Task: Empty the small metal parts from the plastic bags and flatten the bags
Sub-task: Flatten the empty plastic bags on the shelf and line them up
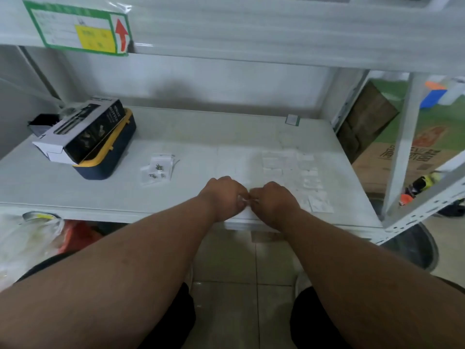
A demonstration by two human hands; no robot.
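Note:
My left hand (222, 196) and my right hand (274, 202) meet knuckle to knuckle over the front edge of the white shelf (75, 192). Both pinch a small clear plastic bag (247, 199), which shows only as a sliver between the fingers. What it holds is hidden. To the left lies a small pile of clear bags with metal parts (158, 168) inside. On the right, several flat empty bags (292, 170) lie in rows on the shelf.
A black and white cardboard box (83, 127) rests on a blue and yellow case (110, 157) at the shelf's left. A shelf upright (402, 147) stands at the right. A plastic bag (32, 238) hangs below the shelf at left. Tiled floor lies below.

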